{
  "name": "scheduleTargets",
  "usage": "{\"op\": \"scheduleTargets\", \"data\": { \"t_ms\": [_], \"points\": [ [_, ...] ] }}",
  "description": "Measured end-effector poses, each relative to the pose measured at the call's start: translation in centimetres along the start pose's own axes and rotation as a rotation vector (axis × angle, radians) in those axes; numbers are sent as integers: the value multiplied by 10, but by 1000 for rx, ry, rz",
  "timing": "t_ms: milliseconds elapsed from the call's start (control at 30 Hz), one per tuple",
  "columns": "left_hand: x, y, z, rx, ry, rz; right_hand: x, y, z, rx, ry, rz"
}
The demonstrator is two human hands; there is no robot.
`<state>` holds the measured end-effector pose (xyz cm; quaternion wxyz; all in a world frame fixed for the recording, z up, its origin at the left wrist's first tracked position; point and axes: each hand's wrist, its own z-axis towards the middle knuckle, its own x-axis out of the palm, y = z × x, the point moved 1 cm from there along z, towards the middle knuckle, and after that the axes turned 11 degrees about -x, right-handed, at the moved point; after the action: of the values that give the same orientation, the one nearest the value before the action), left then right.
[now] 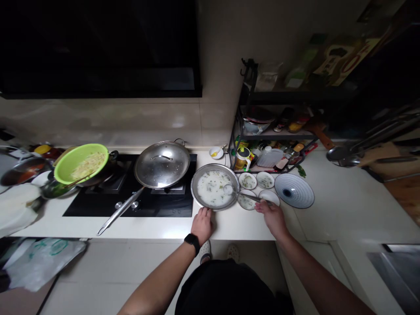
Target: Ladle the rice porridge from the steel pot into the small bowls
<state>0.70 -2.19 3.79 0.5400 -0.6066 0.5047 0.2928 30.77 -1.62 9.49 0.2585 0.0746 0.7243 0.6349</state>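
A wide metal basin (193,186) holds a milky white liquid with green bits. My left hand (201,225), with a black watch at the wrist, is closed at the basin's near rim. In my right hand (271,217) is the handle of a metal ladle (228,189), its bowl dipped into the liquid. Several small white dishes stand right of the basin, partly under the ladle handle and my hand. The back left dish (247,180), back right dish (265,180) and front left dish (246,201) contain whitish liquid with green bits. The front right dish (271,197) is partly hidden.
A lidded pan (162,164) sits on the black stove (167,211), its long handle pointing towards me. Left are a green colander (61,168) and more pans. A patterned bowl (294,191) lies right, below a spice rack (272,136). A small dish (216,153) stands behind the basin.
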Motion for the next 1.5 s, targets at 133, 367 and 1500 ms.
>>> {"op": "scheduleTargets", "data": {
  "t_ms": [133, 367, 1500],
  "points": [
    [0, 0, 0, -9, 7, 6, -1, 4, -1, 93, -42, 88],
    [2, 0, 0, -6, -5, 24, -15, 4, -5, 80, -56, 95],
    [0, -12, 0, -16, -69, 94, -145, -41, -19, -453, -87, -614]
  ]
}}
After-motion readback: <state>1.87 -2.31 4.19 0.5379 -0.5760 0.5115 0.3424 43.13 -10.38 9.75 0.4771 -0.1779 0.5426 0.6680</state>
